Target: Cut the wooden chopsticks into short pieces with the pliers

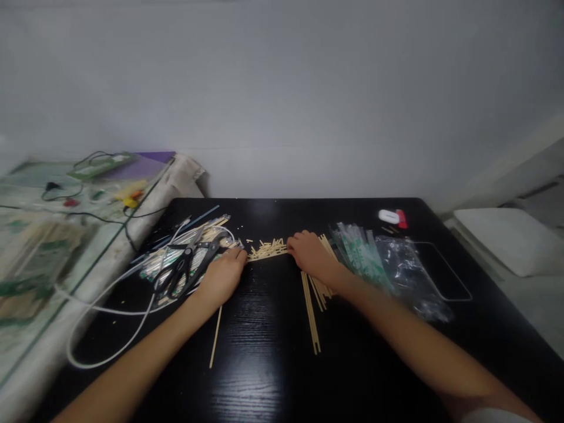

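A thin wooden stick [268, 257] lies almost level between my hands at the near edge of a heap of short cut stick pieces [267, 247]. My left hand [225, 271] is closed on its left end, with the fingertips partly hidden. At its other end my right hand [307, 254] has its fingers bent around the stick. Several long wooden sticks [311, 314] lie under and beside my right hand. One single stick [215, 338] points toward me below my left hand. Black-handled scissors [183, 267] and a dark-handled cutting tool [209, 261] lie left of my left hand.
Wrapped sticks [154, 261] and a looped white cable [110, 311] lie at the left. Green-printed plastic wrappers [361, 252], a clear bag [403, 267], a white case [389, 217] and a red item [402, 219] are at the right. A glass-topped table [53, 235] adjoins the black table [264, 364].
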The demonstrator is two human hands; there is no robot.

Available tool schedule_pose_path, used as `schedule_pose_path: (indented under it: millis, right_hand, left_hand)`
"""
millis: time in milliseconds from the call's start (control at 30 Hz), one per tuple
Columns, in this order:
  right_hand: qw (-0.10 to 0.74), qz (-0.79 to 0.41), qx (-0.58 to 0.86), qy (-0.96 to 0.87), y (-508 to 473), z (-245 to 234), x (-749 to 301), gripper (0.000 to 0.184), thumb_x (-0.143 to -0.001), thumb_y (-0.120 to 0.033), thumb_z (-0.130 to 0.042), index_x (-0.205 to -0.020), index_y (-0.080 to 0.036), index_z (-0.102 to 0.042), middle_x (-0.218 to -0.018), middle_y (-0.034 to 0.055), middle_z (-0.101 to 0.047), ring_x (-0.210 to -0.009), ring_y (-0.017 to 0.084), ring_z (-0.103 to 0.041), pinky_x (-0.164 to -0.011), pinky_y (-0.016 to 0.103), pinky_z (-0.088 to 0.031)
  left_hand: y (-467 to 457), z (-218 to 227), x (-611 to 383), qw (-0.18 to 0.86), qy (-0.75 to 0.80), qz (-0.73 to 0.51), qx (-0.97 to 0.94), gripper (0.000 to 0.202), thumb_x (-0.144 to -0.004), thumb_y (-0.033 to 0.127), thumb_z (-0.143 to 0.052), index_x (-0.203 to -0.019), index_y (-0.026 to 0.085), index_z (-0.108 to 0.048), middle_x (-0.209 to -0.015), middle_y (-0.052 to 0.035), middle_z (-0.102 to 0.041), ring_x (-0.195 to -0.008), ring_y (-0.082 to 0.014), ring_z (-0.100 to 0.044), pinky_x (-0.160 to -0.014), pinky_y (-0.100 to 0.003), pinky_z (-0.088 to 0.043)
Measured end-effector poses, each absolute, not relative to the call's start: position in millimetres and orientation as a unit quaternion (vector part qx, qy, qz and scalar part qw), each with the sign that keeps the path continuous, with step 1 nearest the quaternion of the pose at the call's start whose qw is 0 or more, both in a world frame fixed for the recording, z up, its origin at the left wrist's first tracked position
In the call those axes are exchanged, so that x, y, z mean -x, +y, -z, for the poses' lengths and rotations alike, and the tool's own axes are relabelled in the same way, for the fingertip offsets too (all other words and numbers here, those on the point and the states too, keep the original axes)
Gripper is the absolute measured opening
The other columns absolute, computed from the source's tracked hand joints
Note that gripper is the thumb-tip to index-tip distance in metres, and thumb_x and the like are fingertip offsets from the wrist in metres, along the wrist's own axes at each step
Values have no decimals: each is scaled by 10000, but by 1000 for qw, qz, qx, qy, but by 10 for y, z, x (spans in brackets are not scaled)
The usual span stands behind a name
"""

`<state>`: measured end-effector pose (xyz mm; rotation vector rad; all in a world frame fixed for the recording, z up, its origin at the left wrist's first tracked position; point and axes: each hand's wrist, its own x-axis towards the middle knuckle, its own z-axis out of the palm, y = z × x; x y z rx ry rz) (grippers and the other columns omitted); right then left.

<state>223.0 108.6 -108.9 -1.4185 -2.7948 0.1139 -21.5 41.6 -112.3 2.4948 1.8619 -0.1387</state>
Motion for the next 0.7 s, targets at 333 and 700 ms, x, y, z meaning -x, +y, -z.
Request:
schedule_pose_path:
  millis: [333, 700]
  right_hand:
    - [9, -14, 437, -899, 1158, 1116, -2217, 203, -1007, -125, -477, -1020, -141, -680, -1036, 156, -695, -983, 284, -584, -776, 360, -354]
    - [44, -19, 428, -902, 908, 1036, -2308, 155, -1016, -167, -533, -968, -147, -679, -1015, 130, -703, -961, 281, -587, -840, 374, -381]
  left_hand:
    - [492, 1048, 85, -10, 627, 63, -776, 260, -1047, 150, -350, -1052, 131, -609, -1067, -136, -650, -997, -256, -661, -866, -368, -535]
    - [221, 1085, 205, -30, 578, 78, -811, 254, -1003, 66, -367, -1049, 121, -611, -1077, -153, -629, -985, -286, -641, -863, -412, -548]
